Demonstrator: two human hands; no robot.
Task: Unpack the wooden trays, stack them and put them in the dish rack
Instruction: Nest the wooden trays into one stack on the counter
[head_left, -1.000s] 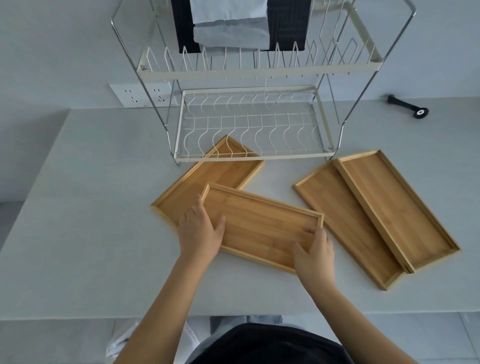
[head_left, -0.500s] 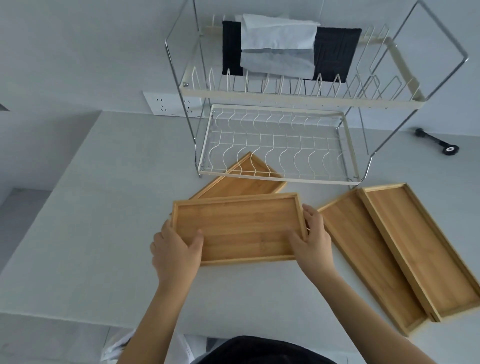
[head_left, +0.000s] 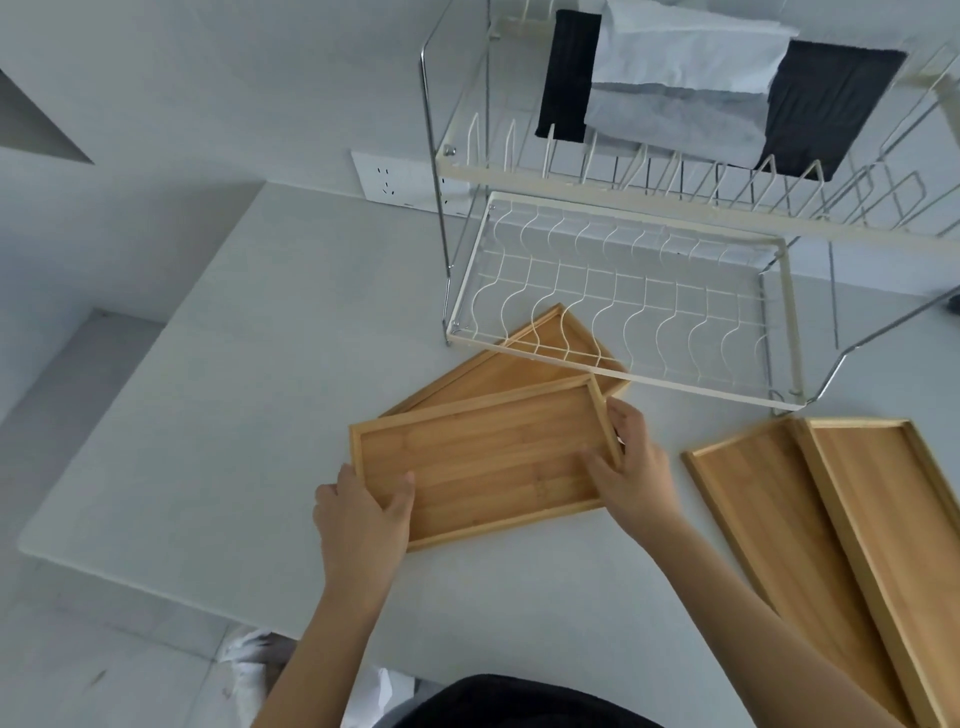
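Observation:
A wooden tray (head_left: 488, 457) is held at both short ends: my left hand (head_left: 363, 514) grips its near-left corner, my right hand (head_left: 631, 462) its right end. It overlaps a second wooden tray (head_left: 498, 366) lying on the table, whose far corner reaches under the dish rack (head_left: 613, 374). Two more wooden trays lie at the right, one tray (head_left: 769, 509) partly under the other tray (head_left: 904, 519). The rack's lower wire shelf holds nothing.
The white table (head_left: 218, 405) ends at a left and near edge. Dark and white cloths (head_left: 685, 83) hang over the rack's upper tier. A wall socket (head_left: 395, 179) sits behind the rack's left leg.
The held tray has turned counter-clockwise and lines up more closely with the tray under it. My view has shifted left, so the rack now sits at the upper right.

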